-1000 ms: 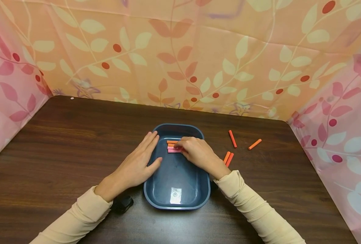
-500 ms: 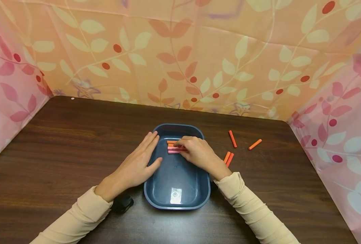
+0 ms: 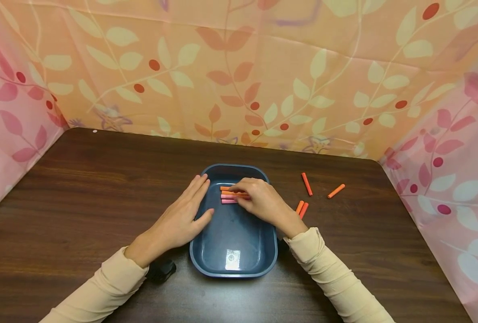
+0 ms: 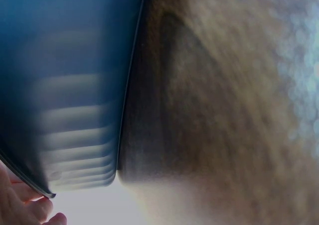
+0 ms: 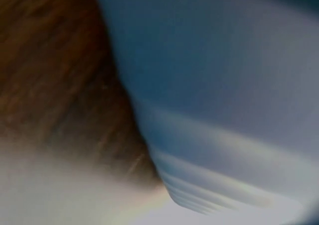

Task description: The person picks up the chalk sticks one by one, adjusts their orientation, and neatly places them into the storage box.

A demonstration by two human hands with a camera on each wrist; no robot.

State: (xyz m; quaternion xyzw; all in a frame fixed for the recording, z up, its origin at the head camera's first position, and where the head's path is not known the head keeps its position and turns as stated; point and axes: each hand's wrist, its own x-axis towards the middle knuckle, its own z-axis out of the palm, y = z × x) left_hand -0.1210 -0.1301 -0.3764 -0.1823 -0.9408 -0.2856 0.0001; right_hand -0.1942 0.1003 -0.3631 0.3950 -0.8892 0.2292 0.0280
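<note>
A dark blue rectangular tub [image 3: 232, 273] stands on the table in the head view. Inside, at its far end, crayon-like sticks lie side by side: orange crayons [image 3: 224, 189] behind and pink crayons [image 3: 228, 201] in front. My right hand [image 3: 259, 197] reaches over the tub's right side and holds the crayons between curled forefinger and thumb; their right ends are partly hidden. My left hand [image 3: 184, 213] rests along the left rim with fingers straight and thumb over the inside. Both wrist views show mostly the tub's outer wall [image 4: 75, 85]; fingertips [image 4: 37, 207] show at its edge in the left one.
Right of the tub lie a red crayon [image 3: 307, 184] and an orange crayon [image 3: 336, 191]. Closer in, an orange crayon [image 3: 300, 207] and a red crayon [image 3: 304, 210] lie together, partly behind the right forearm. A floral curtain [image 3: 230, 67] encloses the brown table [image 3: 101, 188].
My right hand's fingers have shifted slightly and spread a little, showing more of the orange and pink crayons between them. The left hand and tub stay put.
</note>
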